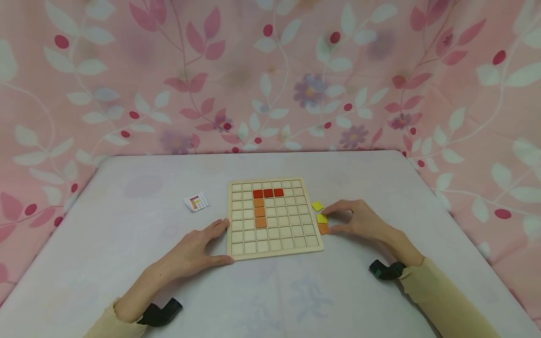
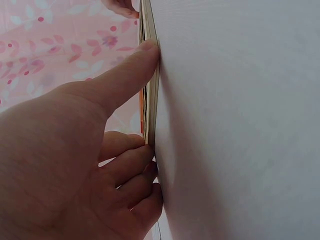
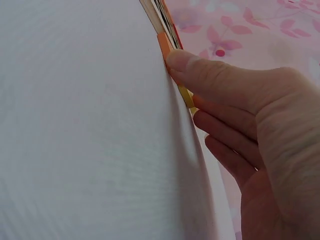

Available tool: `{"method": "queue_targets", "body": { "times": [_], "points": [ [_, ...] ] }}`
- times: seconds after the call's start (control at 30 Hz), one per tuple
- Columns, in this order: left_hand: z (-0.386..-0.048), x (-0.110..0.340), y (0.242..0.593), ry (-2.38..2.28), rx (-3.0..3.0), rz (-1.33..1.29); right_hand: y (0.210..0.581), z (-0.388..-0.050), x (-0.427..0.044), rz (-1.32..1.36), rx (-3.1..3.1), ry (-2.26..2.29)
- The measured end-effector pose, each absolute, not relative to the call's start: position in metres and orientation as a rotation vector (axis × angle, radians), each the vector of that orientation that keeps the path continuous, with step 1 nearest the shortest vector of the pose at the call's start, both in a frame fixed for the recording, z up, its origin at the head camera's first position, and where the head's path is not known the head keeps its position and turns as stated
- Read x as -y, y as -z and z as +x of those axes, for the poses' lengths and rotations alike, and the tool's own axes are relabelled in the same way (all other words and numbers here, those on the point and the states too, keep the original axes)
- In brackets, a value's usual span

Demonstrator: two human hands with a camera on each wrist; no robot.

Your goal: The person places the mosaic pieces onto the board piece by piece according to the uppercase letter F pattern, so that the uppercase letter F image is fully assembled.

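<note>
My left hand (image 1: 190,253) and right hand (image 1: 359,222) are flanking the gridded board (image 1: 287,232) on the table (image 1: 127,202).
From afar, I'm resting the left one, relaxed, against the board's left edge; just beside the opposite edge, the right is touching an orange tile (image 1: 323,229) and an adjoining yellow tile (image 1: 322,218); whether it's grasping them, I cannot tell.

My board (image 1: 287,231), mid-frame: smooth matt wood
Tiles (image 1: 268,193): smooth, flat-toned, matt
Card (image 1: 197,202), left of centre: matt, paper-like
My sleeves (image 1: 448,300), bottom of frame: soft matt cloth
My wrist cameras (image 1: 386,271): dull, plastic-looking
Backdrop (image 1: 236,80), upper frame: printed cloth
</note>
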State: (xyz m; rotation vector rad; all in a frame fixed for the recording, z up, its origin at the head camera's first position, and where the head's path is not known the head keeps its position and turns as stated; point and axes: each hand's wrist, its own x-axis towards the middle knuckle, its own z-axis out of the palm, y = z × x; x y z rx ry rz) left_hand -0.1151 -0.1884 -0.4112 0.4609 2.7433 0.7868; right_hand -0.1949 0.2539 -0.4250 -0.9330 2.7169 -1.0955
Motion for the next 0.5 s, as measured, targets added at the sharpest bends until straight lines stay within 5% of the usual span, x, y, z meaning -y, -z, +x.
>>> {"method": "queue_targets", "body": {
  "times": [0.5],
  "points": [
    [-0.1152,0.1883,0.4125,-0.79,-2.749,0.463,0.4278,-0.1982,-0.2569,-0.927,-2.866,1.13]
  ]
}}
